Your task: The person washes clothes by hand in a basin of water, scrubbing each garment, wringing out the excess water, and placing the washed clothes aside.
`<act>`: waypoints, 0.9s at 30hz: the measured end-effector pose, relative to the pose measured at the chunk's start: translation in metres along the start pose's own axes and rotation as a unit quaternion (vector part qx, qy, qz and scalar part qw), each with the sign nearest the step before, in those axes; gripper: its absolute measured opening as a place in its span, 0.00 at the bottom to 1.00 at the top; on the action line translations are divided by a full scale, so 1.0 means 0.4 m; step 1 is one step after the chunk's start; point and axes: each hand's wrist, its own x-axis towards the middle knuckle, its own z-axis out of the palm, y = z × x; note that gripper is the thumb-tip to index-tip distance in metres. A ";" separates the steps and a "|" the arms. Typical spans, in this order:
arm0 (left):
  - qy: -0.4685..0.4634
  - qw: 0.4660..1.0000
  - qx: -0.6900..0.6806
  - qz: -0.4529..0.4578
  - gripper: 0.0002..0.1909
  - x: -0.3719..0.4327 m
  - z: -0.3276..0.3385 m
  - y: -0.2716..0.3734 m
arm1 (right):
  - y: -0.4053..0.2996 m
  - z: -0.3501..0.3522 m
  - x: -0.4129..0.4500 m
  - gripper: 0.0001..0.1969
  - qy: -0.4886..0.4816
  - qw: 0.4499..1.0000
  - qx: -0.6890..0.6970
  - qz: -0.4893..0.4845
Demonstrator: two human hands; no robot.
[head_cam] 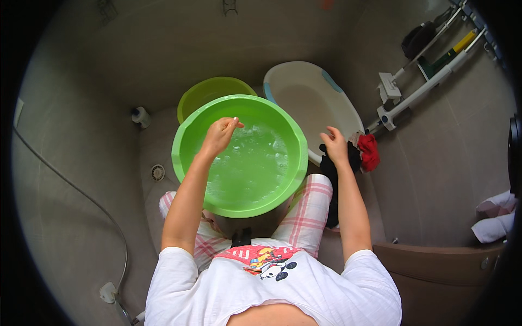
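Observation:
Soapy water with patches of foam lies in a large green plastic basin (178, 153) between my knees. Above the left part of this basin is my left hand (220, 135), its fingers curled in with nothing visible in them. My right hand (335, 147) is to the right of the basin, thumb and fingers apart, and holds nothing that I can see. Just under and beside it is a heap of black clothes (354, 157), with a red cloth (368, 152) at its right side.
Behind the basin stand a yellow-green tub (204, 87) and a white baby bathtub (301, 77). Cleaning tools, including a white-handled mop (428, 81), hang along the right wall. At left are a white bottle (141, 117), a floor drain (158, 172) and a shower hose (77, 177).

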 end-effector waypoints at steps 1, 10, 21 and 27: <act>0.006 1.000 -0.007 -0.003 0.19 0.000 -0.006 -0.005 | -0.047 0.038 0.004 0.26 -0.033 0.999 -0.002 -0.028; 0.212 0.920 0.329 0.032 0.18 -0.068 -0.110 -0.102 | -0.207 0.186 -0.043 0.32 -0.153 0.942 -0.289 -0.075; 0.173 0.878 0.430 -0.120 0.31 -0.144 -0.133 -0.187 | -0.232 0.192 -0.058 0.30 -0.141 0.940 -0.304 -0.062; 0.189 0.872 0.439 -0.110 0.31 -0.134 -0.125 -0.179 | -0.239 0.186 -0.047 0.32 -0.156 0.934 -0.313 -0.066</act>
